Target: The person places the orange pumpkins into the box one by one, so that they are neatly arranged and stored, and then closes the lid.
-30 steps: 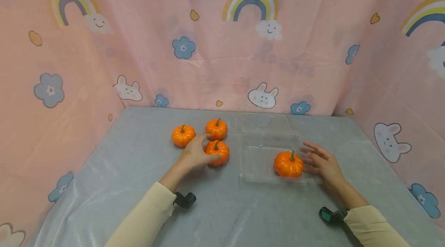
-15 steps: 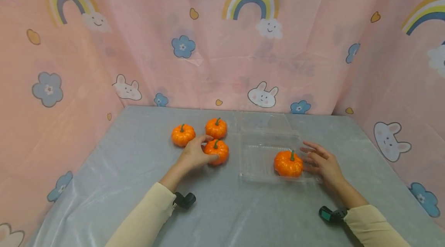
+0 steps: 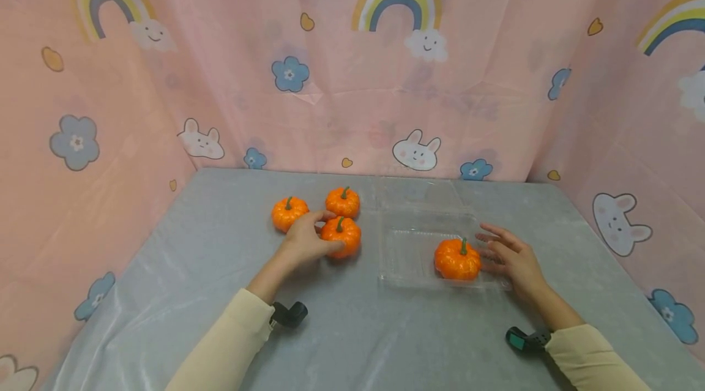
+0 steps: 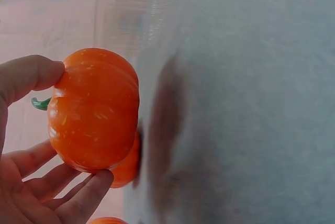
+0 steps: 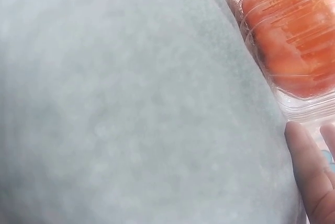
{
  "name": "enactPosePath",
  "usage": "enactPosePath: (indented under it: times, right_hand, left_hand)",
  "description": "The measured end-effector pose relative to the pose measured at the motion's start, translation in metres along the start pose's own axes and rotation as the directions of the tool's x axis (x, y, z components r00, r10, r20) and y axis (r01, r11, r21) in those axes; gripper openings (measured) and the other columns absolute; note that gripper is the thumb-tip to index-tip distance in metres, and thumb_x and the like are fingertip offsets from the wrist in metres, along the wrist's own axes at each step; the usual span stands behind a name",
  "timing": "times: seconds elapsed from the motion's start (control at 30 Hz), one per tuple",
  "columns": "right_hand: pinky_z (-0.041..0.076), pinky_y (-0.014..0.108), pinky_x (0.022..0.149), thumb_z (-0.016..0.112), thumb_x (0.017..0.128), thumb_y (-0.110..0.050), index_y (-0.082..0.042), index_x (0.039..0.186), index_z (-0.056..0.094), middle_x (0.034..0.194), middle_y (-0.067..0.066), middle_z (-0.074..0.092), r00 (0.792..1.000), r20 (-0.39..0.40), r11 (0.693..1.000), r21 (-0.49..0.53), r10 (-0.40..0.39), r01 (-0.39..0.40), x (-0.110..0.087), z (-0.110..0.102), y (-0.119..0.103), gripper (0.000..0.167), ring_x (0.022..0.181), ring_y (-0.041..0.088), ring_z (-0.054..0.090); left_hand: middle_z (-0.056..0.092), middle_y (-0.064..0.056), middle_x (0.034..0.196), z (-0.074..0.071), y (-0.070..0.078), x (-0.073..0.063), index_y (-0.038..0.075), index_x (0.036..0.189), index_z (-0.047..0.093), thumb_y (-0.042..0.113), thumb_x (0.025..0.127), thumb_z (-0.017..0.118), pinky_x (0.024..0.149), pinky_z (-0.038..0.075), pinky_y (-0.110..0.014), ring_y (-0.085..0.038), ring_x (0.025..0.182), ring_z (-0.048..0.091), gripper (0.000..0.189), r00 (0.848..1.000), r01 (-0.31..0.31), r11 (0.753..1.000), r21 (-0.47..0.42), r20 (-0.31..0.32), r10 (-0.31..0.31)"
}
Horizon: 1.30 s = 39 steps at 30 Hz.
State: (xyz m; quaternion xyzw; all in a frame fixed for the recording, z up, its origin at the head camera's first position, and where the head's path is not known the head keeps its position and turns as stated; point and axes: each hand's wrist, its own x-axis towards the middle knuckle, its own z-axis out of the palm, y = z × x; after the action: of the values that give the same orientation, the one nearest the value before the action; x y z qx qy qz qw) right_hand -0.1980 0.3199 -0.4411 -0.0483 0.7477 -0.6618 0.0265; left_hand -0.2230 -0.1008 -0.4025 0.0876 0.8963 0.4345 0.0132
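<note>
My left hand (image 3: pixel 305 241) grips a small orange pumpkin (image 3: pixel 341 237) with a green stem, thumb on one side and fingers on the other. In the left wrist view, this pumpkin (image 4: pixel 97 110) is held just off the cloth, its shadow beside it. Two similar pumpkins sit close by, a left one (image 3: pixel 289 213) and a back one (image 3: pixel 343 202). My right hand (image 3: pixel 514 259) is at the right side of a clear plastic box (image 3: pixel 407 256), fingers extended; whether they touch its wall I cannot tell. Inside the box, toward its right, sits another pumpkin (image 3: pixel 457 259).
The clear box's lid (image 3: pixel 421 194) stands raised behind it. Grey cloth (image 3: pixel 352 330) covers the table. Pink patterned curtains (image 3: pixel 341 115) hang at the back and both sides.
My left hand has taken hold of the front pumpkin and raised it slightly, moving a little up and left in the head view. My right hand stays in place.
</note>
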Motion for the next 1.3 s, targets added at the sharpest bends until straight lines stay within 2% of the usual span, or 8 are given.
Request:
enactPosePath:
  times: [0.23,0.5,0.67,1.03,1.3]
  right_hand:
    - [0.058,0.026,0.072,0.048,0.101,-0.022,-0.006,0.145,0.041,0.113,-0.019,0.066,1.0,0.01,1.0,0.019,-0.011,0.011,0.0,-0.001,0.001,0.047,0.09,0.004,0.068]
    - [0.059,0.027,0.073,0.048,0.101,-0.026,-0.009,0.145,0.042,0.116,-0.022,0.063,1.0,0.01,1.0,-0.021,0.001,0.0,0.001,-0.001,-0.001,0.047,0.092,0.004,0.068]
    - [0.059,0.027,0.072,0.048,0.101,-0.025,-0.009,0.145,0.042,0.116,-0.022,0.063,1.0,0.009,1.0,-0.01,0.001,-0.001,0.001,0.0,-0.001,0.047,0.091,0.004,0.068]
    - [0.059,0.027,0.072,0.048,0.101,-0.025,-0.003,0.145,0.04,0.115,-0.023,0.064,1.0,0.014,1.0,0.006,0.013,-0.013,0.003,0.002,-0.003,0.049,0.09,0.004,0.069]
    - [0.059,0.028,0.072,0.049,0.101,-0.026,-0.005,0.144,0.041,0.115,-0.023,0.063,1.0,0.012,1.0,-0.008,0.021,-0.02,0.005,0.003,-0.004,0.049,0.09,0.005,0.068]
  left_hand:
    - [0.062,-0.005,0.124,-0.006,0.012,-0.001,0.014,0.124,0.06,0.031,0.071,0.081,0.088,0.054,-0.04,-0.024,0.107,0.062,0.06,1.0,-0.005,1.0,0.015,0.017,0.005]
    - [0.063,-0.004,0.123,-0.013,0.025,-0.003,0.018,0.126,0.06,0.031,0.072,0.08,0.088,0.054,-0.039,-0.024,0.108,0.061,0.059,0.999,-0.033,0.999,0.003,0.027,0.033]
    - [0.062,-0.003,0.123,-0.015,0.032,-0.005,0.018,0.126,0.06,0.031,0.072,0.081,0.087,0.055,-0.038,-0.023,0.107,0.06,0.059,0.998,-0.053,0.999,-0.004,0.03,0.053]
    - [0.06,-0.003,0.125,-0.01,0.043,-0.003,0.015,0.126,0.06,0.027,0.073,0.08,0.089,0.055,-0.035,-0.025,0.109,0.061,0.058,0.994,-0.095,0.994,-0.059,0.052,0.098]
    - [0.062,-0.004,0.123,-0.003,0.047,0.001,0.014,0.126,0.06,0.026,0.073,0.081,0.085,0.056,-0.031,-0.022,0.108,0.062,0.059,0.988,-0.13,0.989,-0.071,0.071,0.135]
